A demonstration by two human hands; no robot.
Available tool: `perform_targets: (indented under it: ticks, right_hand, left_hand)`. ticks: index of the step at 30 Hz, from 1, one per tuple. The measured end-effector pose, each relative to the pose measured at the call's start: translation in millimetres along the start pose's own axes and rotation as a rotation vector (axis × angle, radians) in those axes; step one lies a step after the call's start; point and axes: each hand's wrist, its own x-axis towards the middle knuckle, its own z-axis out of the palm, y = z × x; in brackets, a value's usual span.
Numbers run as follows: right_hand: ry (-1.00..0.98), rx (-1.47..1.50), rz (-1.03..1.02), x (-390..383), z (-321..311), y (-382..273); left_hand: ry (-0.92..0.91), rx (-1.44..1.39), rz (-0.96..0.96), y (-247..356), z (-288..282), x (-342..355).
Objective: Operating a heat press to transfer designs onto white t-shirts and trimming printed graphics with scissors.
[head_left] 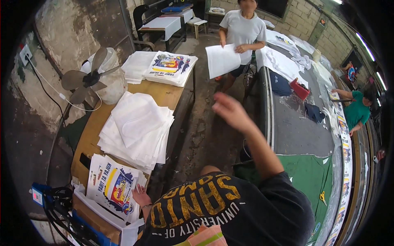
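My left hand rests with fingers stretched out along the right edge of a small pile of white printed sheets, marked in yellow, red and blue. This pile lies at the near end of a wooden table, partly over a box lined with white material. In front of me, my right hand is raised above the aisle, slightly blurred, its fingers loosely apart and nothing visible in them. A loose, uneven stack of blank white sheets lies just beyond the printed ones.
At left stands a fan. More printed sheets lie at the table's far end. A person in the aisle holds a white sheet. On the long right table are yellow scissors; beyond it is a person in green.
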Motion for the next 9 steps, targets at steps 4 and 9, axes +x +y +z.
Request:
perform_targets:
  ticks: [4, 9]
  right_hand:
    - [0.763, -0.531, 0.017, 72.1, -142.4, -44.5]
    - [1.14, -0.86, -0.558, 88.3, -303.3, -133.6]
  left_hand:
    - [0.046, -0.09, 0.057, 13.3, -1.9, 17.3]
    - [0.389, -0.125, 0.331, 53.3, 57.1, 1.9]
